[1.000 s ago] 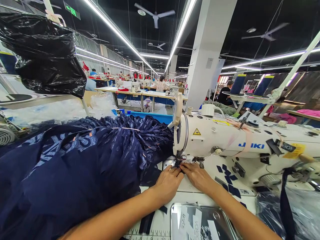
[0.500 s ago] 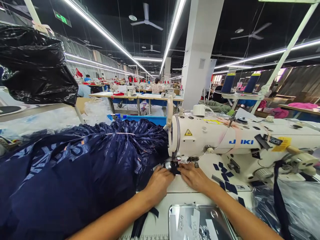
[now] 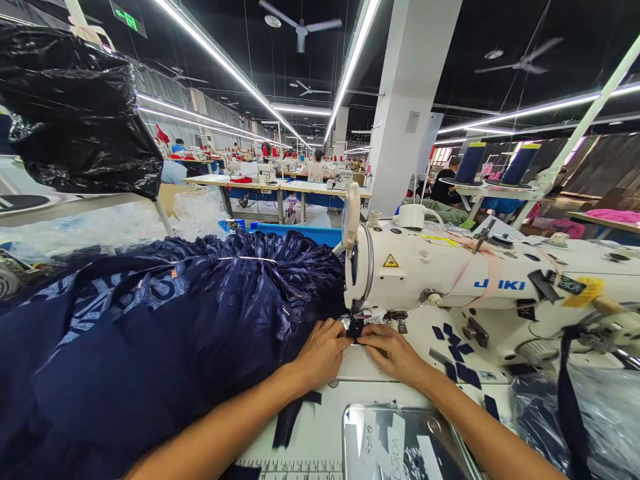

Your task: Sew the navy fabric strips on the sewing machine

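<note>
In the head view my left hand and my right hand meet below the needle area of a white sewing machine. Between their fingertips, beside the presser foot, lies a small piece of dark navy fabric. The fingers of both hands are bent and pressed to its edges, left hand on one side and right hand on the other. Just left of my left hand a large heap of navy lace-trimmed fabric rests, bunched and tied with a pale cord. The exact stitching point is hidden by the fingers and machine head.
A shiny metal tin lid lies in front of my right forearm. Small navy fabric pieces are scattered by the machine's base. Dark strips lie near a printed ruler. Clear plastic bagging sits at right.
The view has shifted slightly, so the machine appears farther right. My left hand's fingers have spread a little over the fabric edge; both hands stay at the needle area.
</note>
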Tool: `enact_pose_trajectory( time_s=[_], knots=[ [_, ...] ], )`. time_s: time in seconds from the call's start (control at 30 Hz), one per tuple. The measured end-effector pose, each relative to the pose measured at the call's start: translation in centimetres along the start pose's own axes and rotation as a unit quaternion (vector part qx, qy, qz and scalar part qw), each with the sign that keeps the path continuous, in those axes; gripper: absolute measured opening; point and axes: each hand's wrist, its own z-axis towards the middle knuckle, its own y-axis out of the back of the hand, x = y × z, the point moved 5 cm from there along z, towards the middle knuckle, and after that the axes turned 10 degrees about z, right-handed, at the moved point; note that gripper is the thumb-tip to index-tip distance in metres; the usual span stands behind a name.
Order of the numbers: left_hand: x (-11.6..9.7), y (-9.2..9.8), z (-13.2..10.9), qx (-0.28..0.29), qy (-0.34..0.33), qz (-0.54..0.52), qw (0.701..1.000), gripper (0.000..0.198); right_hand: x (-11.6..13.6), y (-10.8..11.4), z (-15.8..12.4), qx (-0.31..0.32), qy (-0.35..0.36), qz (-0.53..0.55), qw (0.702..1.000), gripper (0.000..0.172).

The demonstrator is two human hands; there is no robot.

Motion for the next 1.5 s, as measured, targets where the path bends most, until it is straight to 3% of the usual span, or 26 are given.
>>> enact_pose_trajectory(
  time_s=[0.47,0.57,0.87,1.07,1.33,1.5],
  knots=[
    [-0.3,-0.2,-0.7,0.03,-0.046,0.024,0.998,0.042,1.4,0.1,0.2,0.064,0.036,-0.1,0.992,0.024],
    [0.0,-0.4,-0.8,0.047,-0.057,0.019,0.997,0.049,1.6,0.2,0.3,0.06,0.035,-0.106,0.992,0.022],
    [0.3,-0.2,-0.5,0.024,-0.058,0.01,0.998,0.041,1.7,0.1,0.3,0.056,0.03,-0.117,0.991,0.02],
    [0.2,0.1,-0.2,0.048,-0.046,0.001,0.998,0.04,1.7,0.0,0.3,0.051,0.034,-0.132,0.989,0.02],
    [1.1,0.0,0.4,0.058,-0.026,-0.021,0.998,0.044,1.1,-0.3,0.3,0.052,0.009,-0.144,0.988,0.025],
    [1.8,-0.3,1.1,0.065,-0.026,-0.032,0.997,0.049,-0.9,-0.4,0.2,0.047,-0.054,-0.105,0.992,0.027]
  ],
)
